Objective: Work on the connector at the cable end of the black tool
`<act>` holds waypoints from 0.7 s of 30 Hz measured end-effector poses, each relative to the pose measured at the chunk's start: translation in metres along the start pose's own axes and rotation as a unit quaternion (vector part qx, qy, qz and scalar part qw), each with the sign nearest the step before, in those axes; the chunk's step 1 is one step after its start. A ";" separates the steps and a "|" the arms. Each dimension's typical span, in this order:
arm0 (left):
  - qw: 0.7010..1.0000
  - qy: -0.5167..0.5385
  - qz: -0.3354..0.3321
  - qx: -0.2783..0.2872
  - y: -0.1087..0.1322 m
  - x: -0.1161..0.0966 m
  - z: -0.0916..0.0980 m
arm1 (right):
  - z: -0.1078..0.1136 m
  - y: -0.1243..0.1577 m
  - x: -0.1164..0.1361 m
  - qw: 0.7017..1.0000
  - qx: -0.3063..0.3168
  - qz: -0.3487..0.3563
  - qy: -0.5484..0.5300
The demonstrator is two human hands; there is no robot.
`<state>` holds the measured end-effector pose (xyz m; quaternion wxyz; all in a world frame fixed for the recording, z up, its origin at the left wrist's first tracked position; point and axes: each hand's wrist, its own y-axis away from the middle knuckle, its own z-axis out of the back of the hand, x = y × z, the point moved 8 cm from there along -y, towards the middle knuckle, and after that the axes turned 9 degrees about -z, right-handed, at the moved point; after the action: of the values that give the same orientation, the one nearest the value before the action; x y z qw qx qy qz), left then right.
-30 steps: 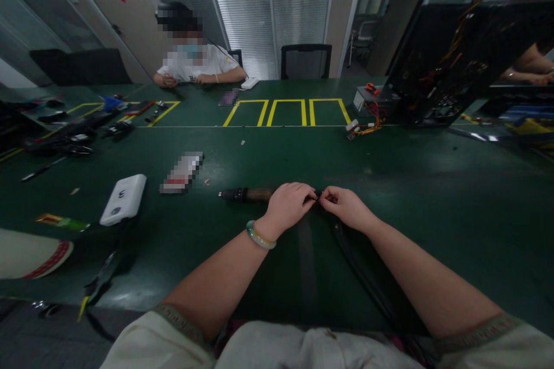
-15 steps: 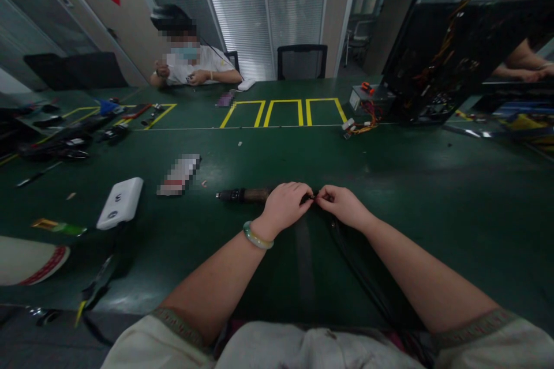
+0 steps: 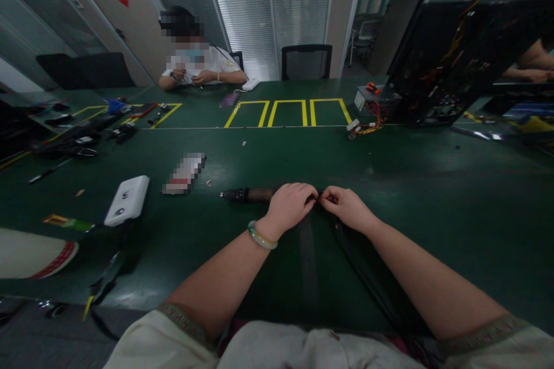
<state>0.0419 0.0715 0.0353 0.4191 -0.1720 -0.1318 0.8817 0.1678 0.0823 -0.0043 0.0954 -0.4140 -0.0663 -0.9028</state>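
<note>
Nearest: pale sleeves (image 3: 485, 331) with patterned trim, cloth. Black cable (image 3: 363, 274), smooth and slightly shiny, ran from the near table edge up to just under the right hand (image 3: 346, 207). Past that, the driver-type tool (image 3: 259, 195): slim cylinder, dull brown mid-barrel, black ringed front end, small bright tip pointing left. It lay flat, crosswise, on the table (image 3: 454, 213).

Tool vs grip: front half stuck out to the left of the left hand (image 3: 291, 207), clear of the fingers; rear half was hidden under that hand. Both hands met at the rear end, thumbs and fingers drawn in narrow, fingertips almost touching. Spot between them was dark and tiny, so can't tell whether either hand was clamped on anything there, maybe a connector. Left wrist wore a glossy green-to-cream bangle (image 3: 262, 236).

Table top green, smooth, faint sheen. Left side: white rounded box-like device (image 3: 127, 200), green-handled item (image 3: 73, 223), pixelated flat rectangle (image 3: 184, 174). Farther: yellow tape outlines (image 3: 287, 101), grey metal box (image 3: 366, 102) with coloured wires (image 3: 378, 118). Across the table sat a co-worker (image 3: 220, 61) in white; a black-framed chair (image 3: 306, 62) stood to the right.
</note>
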 end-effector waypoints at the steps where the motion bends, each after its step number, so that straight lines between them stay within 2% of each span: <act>1: 1.000 0.001 0.001 -0.001 0.000 0.000 0.000 | 0.000 0.000 0.000 1.000 -0.003 0.000 0.000; 21: 1.000 0.008 0.000 -0.008 0.002 0.000 0.001 | 0.000 -0.001 -0.001 1.000 0.008 0.004 0.004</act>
<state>0.0402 0.0703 0.0353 0.4186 -0.1829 -0.1357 0.8791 0.1681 0.0831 -0.0053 0.1027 -0.4099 -0.0713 -0.9035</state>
